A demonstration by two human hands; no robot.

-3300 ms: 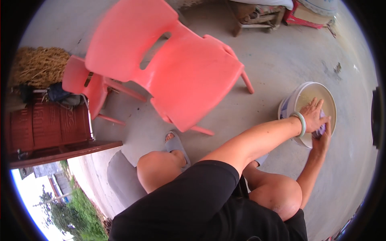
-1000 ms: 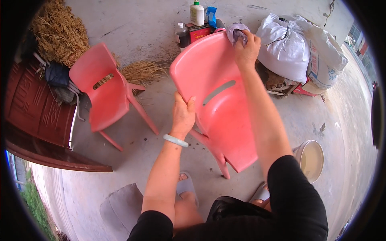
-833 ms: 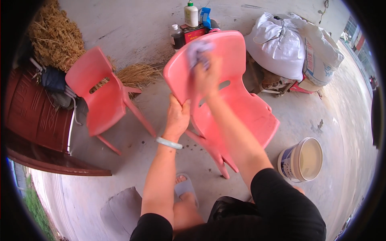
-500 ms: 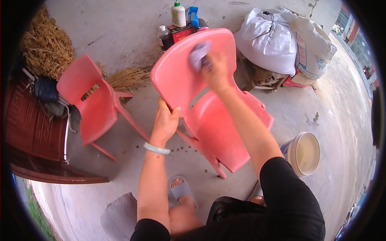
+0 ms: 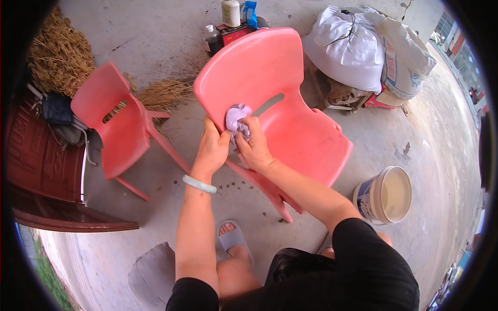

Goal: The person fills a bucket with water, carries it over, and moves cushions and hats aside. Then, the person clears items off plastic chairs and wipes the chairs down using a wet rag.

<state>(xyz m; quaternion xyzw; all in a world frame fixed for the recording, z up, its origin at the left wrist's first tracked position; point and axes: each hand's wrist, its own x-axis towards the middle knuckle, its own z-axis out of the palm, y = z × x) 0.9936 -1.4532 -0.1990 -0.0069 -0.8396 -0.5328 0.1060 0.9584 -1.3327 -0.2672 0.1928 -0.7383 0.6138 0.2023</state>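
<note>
A pink plastic chair (image 5: 306, 145) stands in front of me, its backrest toward the upper left. My left hand (image 5: 211, 147) grips the lower left edge of the backrest, thumb on the front side and the fingers partly hidden behind it. A pale purple cloth (image 5: 237, 118) is bunched in my right hand (image 5: 253, 145), pressed against the backrest's left side near the handle slot. The two hands are close together, with the left thumb right beside the cloth.
A second pink chair (image 5: 122, 129) stands to the left, near dried plants (image 5: 59, 52) and a dark red door panel (image 5: 46, 171). A bucket (image 5: 397, 194) of cloudy liquid is at right. White sacks (image 5: 345, 49) and bottles (image 5: 231, 13) line the back. A grey cushion-like block (image 5: 153, 277) lies near my foot.
My right hand and the cloth have moved down and left, from the upper middle of the backrest to its lower left edge. My left hand keeps its hold.
</note>
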